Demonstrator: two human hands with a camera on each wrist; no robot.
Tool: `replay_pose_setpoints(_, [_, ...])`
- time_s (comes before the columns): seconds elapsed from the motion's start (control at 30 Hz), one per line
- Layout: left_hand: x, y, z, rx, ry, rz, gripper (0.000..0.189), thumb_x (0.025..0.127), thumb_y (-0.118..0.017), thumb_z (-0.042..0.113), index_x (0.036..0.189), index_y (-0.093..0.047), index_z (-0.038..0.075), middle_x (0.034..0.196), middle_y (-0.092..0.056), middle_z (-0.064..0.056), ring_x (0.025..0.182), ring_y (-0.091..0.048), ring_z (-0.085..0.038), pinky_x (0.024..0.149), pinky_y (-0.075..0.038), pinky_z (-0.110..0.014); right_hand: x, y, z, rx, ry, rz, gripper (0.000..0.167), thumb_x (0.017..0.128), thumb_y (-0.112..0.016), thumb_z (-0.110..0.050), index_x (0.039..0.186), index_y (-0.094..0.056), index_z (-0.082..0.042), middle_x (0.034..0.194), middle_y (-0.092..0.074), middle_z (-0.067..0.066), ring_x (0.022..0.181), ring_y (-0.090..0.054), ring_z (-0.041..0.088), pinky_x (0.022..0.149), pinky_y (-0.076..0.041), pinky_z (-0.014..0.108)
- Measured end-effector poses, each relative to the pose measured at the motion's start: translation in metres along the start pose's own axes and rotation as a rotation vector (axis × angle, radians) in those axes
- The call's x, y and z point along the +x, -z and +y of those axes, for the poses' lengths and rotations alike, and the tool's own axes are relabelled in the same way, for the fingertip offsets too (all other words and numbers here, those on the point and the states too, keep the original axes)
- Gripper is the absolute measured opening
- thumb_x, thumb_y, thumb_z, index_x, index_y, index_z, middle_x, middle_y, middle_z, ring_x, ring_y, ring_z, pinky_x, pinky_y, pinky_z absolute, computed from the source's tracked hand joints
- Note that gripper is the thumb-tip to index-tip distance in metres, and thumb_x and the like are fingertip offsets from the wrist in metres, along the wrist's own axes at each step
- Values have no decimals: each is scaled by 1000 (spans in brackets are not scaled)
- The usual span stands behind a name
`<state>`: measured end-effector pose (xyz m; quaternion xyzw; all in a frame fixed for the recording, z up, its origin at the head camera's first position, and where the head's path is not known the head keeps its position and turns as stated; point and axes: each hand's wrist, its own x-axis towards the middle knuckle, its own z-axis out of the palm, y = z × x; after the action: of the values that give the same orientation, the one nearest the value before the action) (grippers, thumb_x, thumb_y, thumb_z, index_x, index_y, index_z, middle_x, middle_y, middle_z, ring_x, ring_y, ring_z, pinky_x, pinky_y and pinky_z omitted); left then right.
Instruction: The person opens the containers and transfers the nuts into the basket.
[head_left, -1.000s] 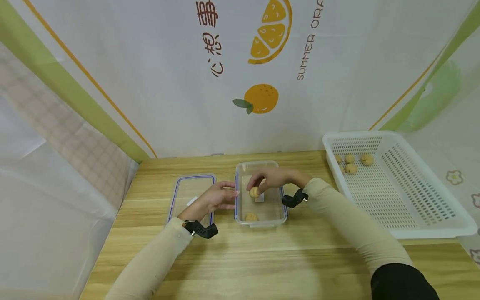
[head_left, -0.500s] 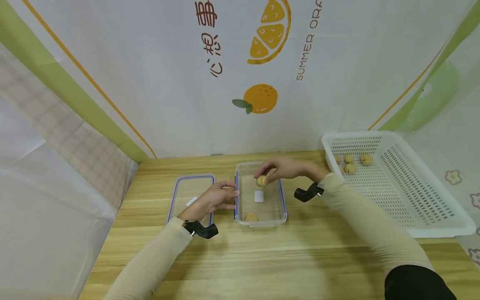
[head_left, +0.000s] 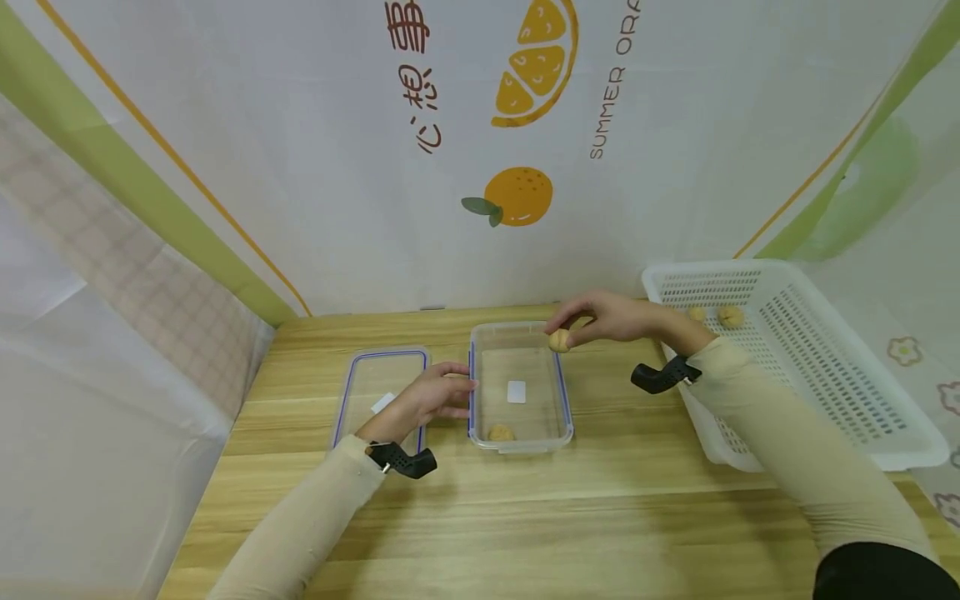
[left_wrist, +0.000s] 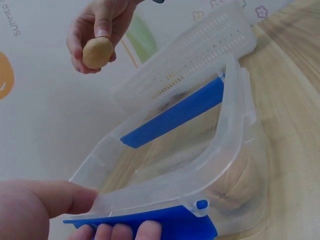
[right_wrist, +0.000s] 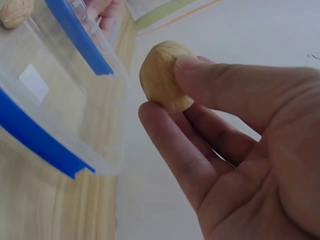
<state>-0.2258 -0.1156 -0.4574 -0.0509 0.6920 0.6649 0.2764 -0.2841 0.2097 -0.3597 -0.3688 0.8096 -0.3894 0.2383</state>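
My right hand pinches a walnut between thumb and fingers. In the head view it is over the far right corner of a clear plastic food container. The left hand holds the container's left side, its thumb at the rim and its fingertips against the blue clip. Inside the container, another walnut lies in the near left corner, and a white label shows at the middle of its base.
A clear lid with a blue seal lies left of the container, partly under the left hand. At the right stands a white perforated basket with walnuts in its far left part; the right arm crosses over it. A printed curtain hangs behind the table.
The right hand has carried the walnut from above the container's middle up and right to its far right corner. The left hand stays at the container's side.
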Motion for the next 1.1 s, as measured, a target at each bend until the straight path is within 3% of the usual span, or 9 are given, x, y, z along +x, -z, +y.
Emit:
replay_pose_setpoints(0.3, [-2,0,-2,4,-15,3,44,101,-59,5,139,-43,-8,120,-61,-23,104,-65,-29,79,-65,-37,-30,17,5,-38,-11,96,30,96,-70,-7,126,-69,1,129,-66,18,121,-59,30,104,-53,45])
replay_pose_setpoints(0.43, [-3,-1,-4,17,-50,4,43,101,-59,5,139,-43,-8,123,-59,-25,103,-64,-28,77,-65,-35,-46,25,6,-40,-15,145,29,97,-69,-7,126,-69,-1,130,-66,17,121,-60,19,102,-54,32])
replay_pose_setpoints(0.57, [-4,-2,-4,29,-71,10,43,100,-59,5,139,-44,-8,125,-57,-26,103,-63,-28,78,-65,-35,-63,32,13,-40,-19,195,29,98,-68,-7,127,-68,-1,129,-65,18,111,-63,11,90,-56,21])
replay_pose_setpoints(0.7, [-6,-3,-3,33,-74,8,43,101,-59,6,139,-43,-8,125,-56,-24,104,-62,-28,80,-65,-36,-80,35,23,9,-21,230,31,98,-68,-6,128,-66,1,124,-68,11,101,-65,13,82,-58,21])
replay_pose_setpoints(0.97, [-5,-1,-4,40,-75,-7,44,102,-58,7,140,-43,-8,131,-55,-29,117,-60,-41,83,-64,-38,-109,46,33,41,-61,285,34,100,-64,-6,134,-63,1,126,-67,-6,106,-66,9,85,-59,22])
replay_pose_setpoints(1.1, [-4,-1,-4,42,-66,-5,45,102,-57,7,142,-42,-8,133,-53,-29,117,-60,-39,84,-64,-38,-123,52,40,43,-125,338,36,101,-64,-7,136,-61,2,124,-68,-10,107,-65,8,87,-55,18])
